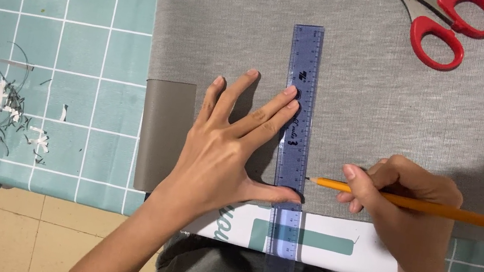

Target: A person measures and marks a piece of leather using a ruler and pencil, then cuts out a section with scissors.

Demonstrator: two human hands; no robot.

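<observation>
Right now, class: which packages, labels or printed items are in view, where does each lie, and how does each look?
White package: at the table's near edge, under the grey fabric; long, flat, with a teal bar-shaped label.
Ruler: translucent blue strip with printed markings, lying upright across fabric and package.

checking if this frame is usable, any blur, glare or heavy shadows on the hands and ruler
Head view: sharp overall, the ruler marks and the fabric weave show crisply. Light is soft and even, no glare. Faint shadows fall beside the left hand and under the right hand holding the pencil. The scissors are cut off at the top edge.
</observation>
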